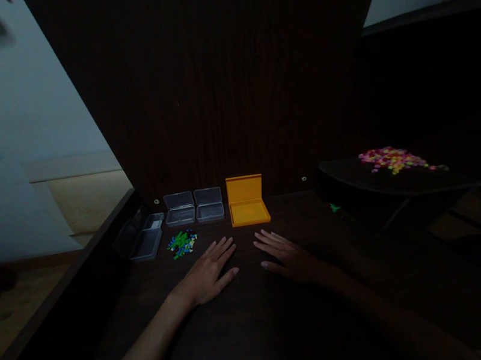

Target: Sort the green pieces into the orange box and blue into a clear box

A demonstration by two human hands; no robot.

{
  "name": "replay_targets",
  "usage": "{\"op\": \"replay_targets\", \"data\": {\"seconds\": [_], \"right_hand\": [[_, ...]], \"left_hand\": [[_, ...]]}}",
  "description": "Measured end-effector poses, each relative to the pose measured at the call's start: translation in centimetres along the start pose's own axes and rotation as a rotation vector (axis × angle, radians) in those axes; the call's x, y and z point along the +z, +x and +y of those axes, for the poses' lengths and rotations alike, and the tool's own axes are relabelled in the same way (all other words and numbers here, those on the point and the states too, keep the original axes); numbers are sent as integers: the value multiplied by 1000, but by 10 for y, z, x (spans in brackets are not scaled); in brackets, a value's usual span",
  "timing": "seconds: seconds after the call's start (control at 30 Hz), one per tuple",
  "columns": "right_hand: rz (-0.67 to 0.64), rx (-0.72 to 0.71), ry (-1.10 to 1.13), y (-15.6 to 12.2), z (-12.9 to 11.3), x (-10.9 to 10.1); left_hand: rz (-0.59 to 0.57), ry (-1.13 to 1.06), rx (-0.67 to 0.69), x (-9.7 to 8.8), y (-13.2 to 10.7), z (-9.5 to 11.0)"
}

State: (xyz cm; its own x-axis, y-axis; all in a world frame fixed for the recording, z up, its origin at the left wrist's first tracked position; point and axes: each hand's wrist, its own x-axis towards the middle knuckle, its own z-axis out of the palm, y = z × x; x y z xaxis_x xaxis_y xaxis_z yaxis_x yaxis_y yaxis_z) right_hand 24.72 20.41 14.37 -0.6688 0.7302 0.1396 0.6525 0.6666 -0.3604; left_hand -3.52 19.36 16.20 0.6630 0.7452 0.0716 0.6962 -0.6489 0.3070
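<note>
My left hand lies flat on the dark wooden tabletop, fingers stretched out, holding nothing. Opposite it, my right hand also rests palm down with its fingers apart. Just beyond both hands stands a yellow plastic box with its lid raised. A heap of small green, blue and white pieces lies beyond my left hand, to its left. Behind that heap are two clear plastic boxes, a left one and a right one, both with lids up.
More clear containers sit by the raised left edge. On a dark curved shelf at the right lies a pile of pink, purple and yellow pieces. A small green piece lies below it. A tall dark panel rises behind.
</note>
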Motion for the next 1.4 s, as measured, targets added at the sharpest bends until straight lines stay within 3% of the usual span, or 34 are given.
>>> {"op": "replay_targets", "data": {"seconds": [1.4], "right_hand": [[30, -10, -4, 0, -2, 0]], "left_hand": [[1, -6, 1, 3, 0, -3]]}}
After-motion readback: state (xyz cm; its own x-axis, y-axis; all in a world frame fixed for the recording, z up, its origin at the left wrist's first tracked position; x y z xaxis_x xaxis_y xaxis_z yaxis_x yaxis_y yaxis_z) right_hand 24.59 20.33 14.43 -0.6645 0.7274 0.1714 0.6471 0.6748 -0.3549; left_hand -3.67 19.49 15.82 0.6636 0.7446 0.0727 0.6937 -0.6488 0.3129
